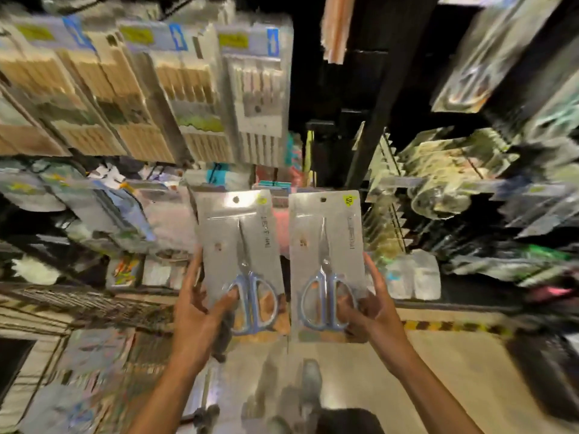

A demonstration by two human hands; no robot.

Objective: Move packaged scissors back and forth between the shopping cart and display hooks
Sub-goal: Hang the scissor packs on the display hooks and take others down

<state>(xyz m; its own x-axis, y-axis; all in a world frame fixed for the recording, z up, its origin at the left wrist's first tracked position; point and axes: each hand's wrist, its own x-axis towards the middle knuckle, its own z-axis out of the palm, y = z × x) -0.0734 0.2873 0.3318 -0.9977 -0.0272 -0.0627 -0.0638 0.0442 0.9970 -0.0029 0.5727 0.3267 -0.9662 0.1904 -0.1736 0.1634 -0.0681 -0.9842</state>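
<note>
I hold two packaged scissors upright in front of the shelves. My left hand (200,305) grips the lower part of the left scissors pack (238,242), thumb across the blue handles. My right hand (372,305) grips the lower right edge of the right scissors pack (326,245). Each pack is a grey card with a hang hole and a small yellow sticker at the top, and holds blue-handled scissors with the blades pointing up. The two packs stand side by side, a narrow gap between them. The view is blurred.
Packs of wooden chopsticks (131,98) hang on display hooks at the upper left. More hanging packs (445,170) fill the right side. A dark upright post (372,120) stands between them. Part of the cart frame (203,402) shows at the bottom, over the tan floor (454,371).
</note>
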